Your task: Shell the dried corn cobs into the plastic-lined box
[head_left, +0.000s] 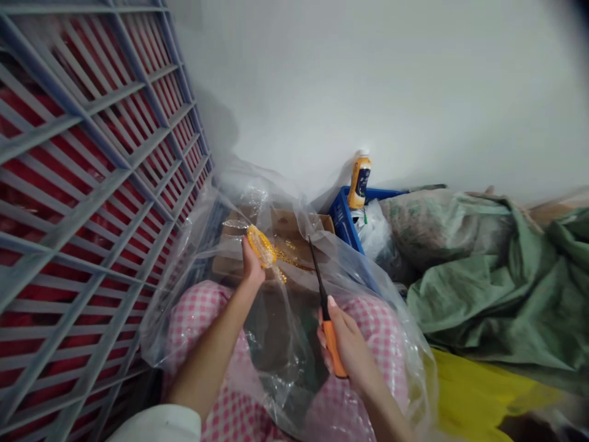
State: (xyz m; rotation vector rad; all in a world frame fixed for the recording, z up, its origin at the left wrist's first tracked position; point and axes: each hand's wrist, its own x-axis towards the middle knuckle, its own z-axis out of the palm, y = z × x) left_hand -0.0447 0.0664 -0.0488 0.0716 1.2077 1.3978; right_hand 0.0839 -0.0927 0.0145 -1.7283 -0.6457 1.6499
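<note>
Wall (391,92): pale, plain
Left hand (253,264): closed around corn cob (262,247)
Right hand (346,336): wrapped around orange-handled screwdriver (333,348)
Corn cob: pale bare strip between yellow kernels (270,247)

A storage corner, possibly in a home — tall slatted plastic crating (130,166) beside a plain white wall (368,80), a blue basket (343,215), a bulging sack (427,221), rumpled green sheeting (501,301).

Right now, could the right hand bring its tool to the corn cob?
Probably yes: the left hand holds the corn cob, and nothing solid appears between it and the tool in the right hand, though clear plastic lies nearby.
</note>
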